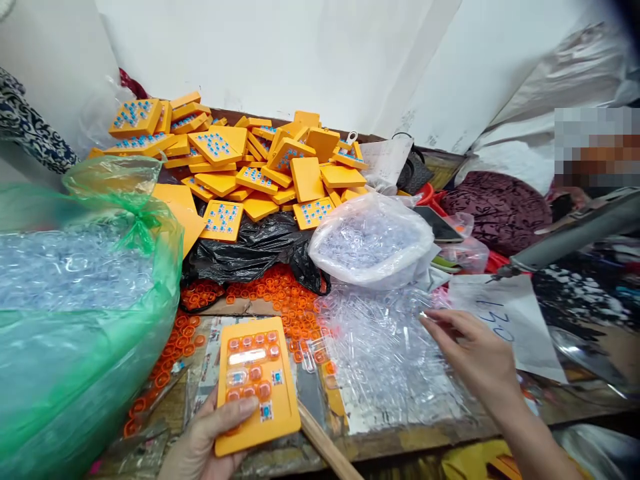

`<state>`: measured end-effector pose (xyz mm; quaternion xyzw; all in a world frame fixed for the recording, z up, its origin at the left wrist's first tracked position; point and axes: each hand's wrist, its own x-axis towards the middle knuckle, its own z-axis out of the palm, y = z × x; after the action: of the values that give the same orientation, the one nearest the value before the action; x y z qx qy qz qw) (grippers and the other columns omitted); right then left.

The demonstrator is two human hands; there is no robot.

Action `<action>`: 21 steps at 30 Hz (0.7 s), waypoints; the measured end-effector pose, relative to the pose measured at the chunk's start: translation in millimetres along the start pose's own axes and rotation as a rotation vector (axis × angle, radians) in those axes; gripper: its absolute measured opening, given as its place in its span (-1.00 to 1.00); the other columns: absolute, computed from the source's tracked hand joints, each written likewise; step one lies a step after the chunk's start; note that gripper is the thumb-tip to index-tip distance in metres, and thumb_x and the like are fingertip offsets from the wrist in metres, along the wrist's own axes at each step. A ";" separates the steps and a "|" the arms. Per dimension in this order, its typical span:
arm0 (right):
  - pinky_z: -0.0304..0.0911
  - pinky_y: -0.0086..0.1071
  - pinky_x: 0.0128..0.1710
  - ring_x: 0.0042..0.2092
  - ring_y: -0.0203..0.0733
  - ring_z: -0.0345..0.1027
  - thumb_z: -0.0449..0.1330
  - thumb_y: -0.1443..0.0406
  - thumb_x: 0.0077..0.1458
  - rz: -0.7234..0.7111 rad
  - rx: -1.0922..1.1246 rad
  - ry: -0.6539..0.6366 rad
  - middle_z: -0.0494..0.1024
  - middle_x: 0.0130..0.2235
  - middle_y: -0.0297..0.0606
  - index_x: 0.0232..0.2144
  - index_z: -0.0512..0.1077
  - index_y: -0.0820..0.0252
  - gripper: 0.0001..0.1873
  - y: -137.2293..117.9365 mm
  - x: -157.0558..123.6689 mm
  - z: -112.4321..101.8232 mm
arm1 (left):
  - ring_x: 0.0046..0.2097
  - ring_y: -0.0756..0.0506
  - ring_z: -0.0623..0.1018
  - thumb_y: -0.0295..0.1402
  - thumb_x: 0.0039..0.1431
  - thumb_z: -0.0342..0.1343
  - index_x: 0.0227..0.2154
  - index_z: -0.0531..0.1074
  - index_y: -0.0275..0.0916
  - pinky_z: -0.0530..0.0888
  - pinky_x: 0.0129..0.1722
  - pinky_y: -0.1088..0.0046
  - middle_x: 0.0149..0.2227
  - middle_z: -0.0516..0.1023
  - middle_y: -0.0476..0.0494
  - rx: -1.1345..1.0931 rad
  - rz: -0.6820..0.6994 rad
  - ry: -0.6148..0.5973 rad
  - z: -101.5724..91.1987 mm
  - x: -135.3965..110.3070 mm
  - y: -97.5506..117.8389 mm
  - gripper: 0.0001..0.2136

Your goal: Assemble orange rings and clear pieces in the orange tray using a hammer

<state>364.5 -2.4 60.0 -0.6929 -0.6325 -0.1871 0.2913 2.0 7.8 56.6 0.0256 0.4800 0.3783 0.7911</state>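
My left hand grips an orange plastic tray by its lower left corner, thumb on top. The tray carries orange rings, clear caps and small blue squares in its slots. My right hand reaches over a loose heap of small clear plastic pieces, its fingertips pinched at the heap's right edge; whether a piece is in them is too small to tell. Loose orange rings lie scattered behind the tray.
A pile of orange trays sits at the back on black plastic. A big green bag of clear parts fills the left. A white bag of clear parts is at centre. Paper and a phone lie right.
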 end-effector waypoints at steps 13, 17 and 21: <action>0.45 -0.37 -0.34 -0.31 -0.19 0.49 0.15 0.51 0.09 -0.320 0.597 0.042 0.55 -0.31 -0.17 -0.22 0.48 0.20 -0.77 -142.5 -26.4 4.9 | -0.24 -0.23 0.66 -0.66 -0.01 0.24 0.22 0.19 -0.35 0.59 -0.14 0.26 -0.30 0.66 -0.27 -0.075 0.071 -0.101 12.8 2.9 1.8 -0.31; 0.40 -0.37 -0.41 -0.39 -0.26 0.43 0.05 0.42 0.17 -0.480 0.705 0.105 0.52 -0.39 -0.26 -0.23 0.45 0.20 -0.81 -199.2 -21.3 7.9 | -0.31 -0.17 0.66 -0.65 -0.07 0.28 0.04 0.41 -0.34 0.59 -0.23 0.40 -0.38 0.66 -0.20 0.021 0.086 -0.090 1.9 7.0 -5.6 -0.47; 0.32 -0.38 -0.43 -0.40 -0.27 0.42 0.10 0.37 0.18 -0.424 0.752 0.068 0.54 -0.39 -0.29 -0.28 0.46 0.21 -0.87 -233.3 4.2 11.9 | -0.33 -0.06 0.64 -0.66 0.04 0.12 -0.24 0.55 -0.29 0.56 -0.28 0.54 -0.54 0.59 -0.04 0.446 0.229 -0.032 -3.7 11.7 -6.5 -0.75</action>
<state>133.8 15.4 92.6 -0.3868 -0.7750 -0.0223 0.4993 5.8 9.3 43.3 0.2598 0.5329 0.3497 0.7254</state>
